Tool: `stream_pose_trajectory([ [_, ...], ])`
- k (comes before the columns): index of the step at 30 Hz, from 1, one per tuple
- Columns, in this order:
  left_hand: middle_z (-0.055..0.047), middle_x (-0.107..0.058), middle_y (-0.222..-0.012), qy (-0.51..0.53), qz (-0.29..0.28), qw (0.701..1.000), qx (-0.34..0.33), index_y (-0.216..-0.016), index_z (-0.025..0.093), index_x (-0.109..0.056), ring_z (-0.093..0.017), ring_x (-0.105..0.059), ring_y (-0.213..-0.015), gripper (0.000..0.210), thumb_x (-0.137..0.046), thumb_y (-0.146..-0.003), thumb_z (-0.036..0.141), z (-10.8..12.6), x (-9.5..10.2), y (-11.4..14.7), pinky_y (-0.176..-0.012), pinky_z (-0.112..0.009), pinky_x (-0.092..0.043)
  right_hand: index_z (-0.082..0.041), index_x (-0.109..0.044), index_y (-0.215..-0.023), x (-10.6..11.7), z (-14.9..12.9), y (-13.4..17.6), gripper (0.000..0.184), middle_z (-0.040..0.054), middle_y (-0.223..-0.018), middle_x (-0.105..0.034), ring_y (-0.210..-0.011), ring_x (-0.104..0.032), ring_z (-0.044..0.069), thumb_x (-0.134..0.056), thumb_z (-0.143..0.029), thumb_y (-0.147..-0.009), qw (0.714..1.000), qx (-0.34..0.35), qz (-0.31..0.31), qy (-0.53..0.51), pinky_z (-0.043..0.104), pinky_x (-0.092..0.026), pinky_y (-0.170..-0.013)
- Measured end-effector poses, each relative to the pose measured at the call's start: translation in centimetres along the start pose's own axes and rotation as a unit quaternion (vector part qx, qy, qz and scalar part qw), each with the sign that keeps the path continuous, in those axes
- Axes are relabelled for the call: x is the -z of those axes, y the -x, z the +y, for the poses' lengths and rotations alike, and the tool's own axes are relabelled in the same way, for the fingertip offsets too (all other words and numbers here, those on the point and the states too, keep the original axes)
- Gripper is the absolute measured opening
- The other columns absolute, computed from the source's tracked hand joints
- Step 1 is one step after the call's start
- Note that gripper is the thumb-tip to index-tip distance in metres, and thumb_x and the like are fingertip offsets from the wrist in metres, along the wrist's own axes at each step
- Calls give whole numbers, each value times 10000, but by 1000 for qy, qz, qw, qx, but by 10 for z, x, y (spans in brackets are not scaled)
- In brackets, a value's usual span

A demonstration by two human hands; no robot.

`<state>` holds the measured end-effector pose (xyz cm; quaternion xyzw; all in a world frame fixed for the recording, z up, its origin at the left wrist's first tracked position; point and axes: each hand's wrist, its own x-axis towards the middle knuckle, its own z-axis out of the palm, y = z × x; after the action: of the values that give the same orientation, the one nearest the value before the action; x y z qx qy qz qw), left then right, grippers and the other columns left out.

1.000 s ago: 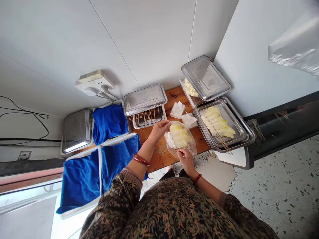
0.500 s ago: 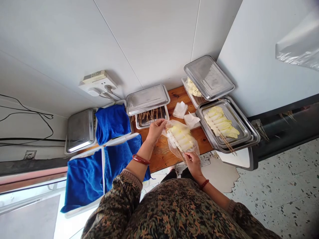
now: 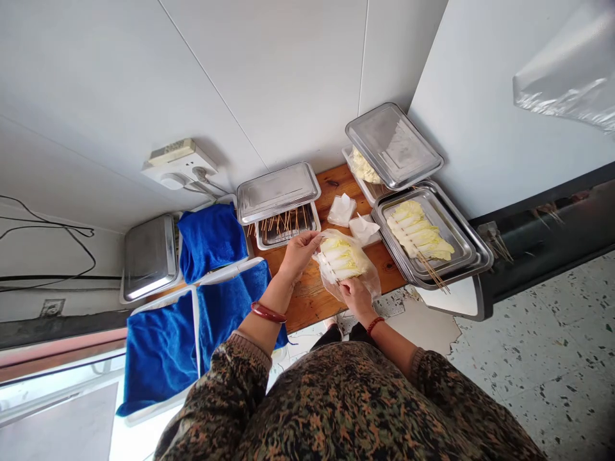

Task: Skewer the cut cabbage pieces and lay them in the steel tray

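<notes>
Above the wooden table, a clear plastic bag point(image 3: 369, 274) surrounds pale yellow-green cabbage leaves on skewers point(image 3: 342, 256). My left hand point(image 3: 298, 255) is closed in a pinch on the bag's upper left edge. At the lower side, my right hand point(image 3: 356, 296) is closed at the base of the cabbage skewers, by the bag's opening; the stick ends are mostly hidden by the fingers. More skewered cabbage point(image 3: 418, 232) lies on a metal tray point(image 3: 464, 246) to the right, its sticks over the rim.
Two white paper-like packets point(image 3: 342, 210) lie behind the bag on the wooden table point(image 3: 307, 301). A lidded metal tray point(image 3: 278, 192) shows several sticks. Blue cloths point(image 3: 211, 240) cover tubs at left. Another metal lid point(image 3: 394, 146) rests over a white tub at the back right.
My right hand has moved left and up, further in at the bag, and the sticks that stuck out below it are now hidden. My left hand keeps its pinch. The view has shifted slightly.
</notes>
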<state>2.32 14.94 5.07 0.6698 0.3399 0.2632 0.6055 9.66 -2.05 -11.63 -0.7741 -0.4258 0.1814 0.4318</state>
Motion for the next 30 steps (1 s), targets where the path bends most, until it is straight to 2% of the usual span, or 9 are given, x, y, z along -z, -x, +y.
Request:
stream_pose_trajectory([
  [4,24,-546,-572,3,19,1000,15,-813,154,-708,-108,-456,-546,285,-685,-760,433,2,3,1,-573,-254,-362,-193,-681,-954,15,-10,5,175,68,-947,-688,-873,-636,198,-563,-320,-934,999,33,-11,3,362,-525,-811],
  [7,21,-558,-594,-2,26,1000,14,-816,160,-716,-111,-464,-562,293,-704,-743,444,2,5,0,-576,-250,-361,-225,-705,-965,42,-27,9,178,59,-932,-714,-899,-649,208,-541,-271,-915,998,65,-8,3,328,-521,-824],
  [12,21,-579,-599,12,49,999,6,-830,161,-721,-104,-462,-560,283,-720,-738,429,-2,5,-4,-578,-244,-350,-217,-681,-1044,128,-30,-3,260,69,-989,-701,-894,-636,190,-450,-307,-965,994,45,87,36,321,-513,-820],
  [15,22,-578,-586,28,60,998,8,-839,156,-716,-104,-460,-554,304,-727,-729,439,-1,0,-5,-573,-242,-345,-184,-670,-1047,185,-8,-14,283,102,-1024,-675,-939,-599,216,-453,-344,-960,984,19,159,74,369,-482,-871],
  [17,21,-575,-576,32,66,997,10,-824,154,-713,-104,-457,-547,320,-731,-721,457,0,-4,-5,-567,-243,-345,-171,-673,-1018,209,11,-19,282,113,-985,-668,-891,-579,235,-493,-369,-930,977,3,186,99,417,-456,-884],
  [19,20,-573,-568,33,71,997,12,-802,152,-710,-103,-454,-540,328,-735,-713,466,1,-8,-5,-563,-243,-346,-169,-679,-973,221,27,-22,271,112,-933,-668,-867,-566,252,-549,-392,-888,974,-8,194,117,443,-438,-883],
  [22,21,-577,-564,39,83,996,18,-791,150,-706,-101,-457,-538,327,-740,-704,463,3,-12,-5,-565,-241,-353,-184,-690,-876,219,42,-24,251,101,-878,-678,-848,-564,253,-584,-411,-855,975,-15,188,120,436,-429,-881],
  [26,25,-581,-561,50,98,994,26,-811,147,-705,-100,-463,-540,342,-747,-691,465,4,-13,-5,-573,-240,-360,-188,-708,-813,214,45,-26,273,93,-845,-686,-846,-578,245,-570,-419,-857,977,-22,196,86,415,-441,-879],
  [30,26,-591,-572,49,118,991,37,-839,140,-709,-99,-471,-547,356,-759,-673,451,4,-12,-6,-585,-239,-367,-167,-728,-843,229,41,-30,303,104,-888,-696,-860,-601,245,-583,-433,-847,970,-46,237,26,405,-465,-860],
])
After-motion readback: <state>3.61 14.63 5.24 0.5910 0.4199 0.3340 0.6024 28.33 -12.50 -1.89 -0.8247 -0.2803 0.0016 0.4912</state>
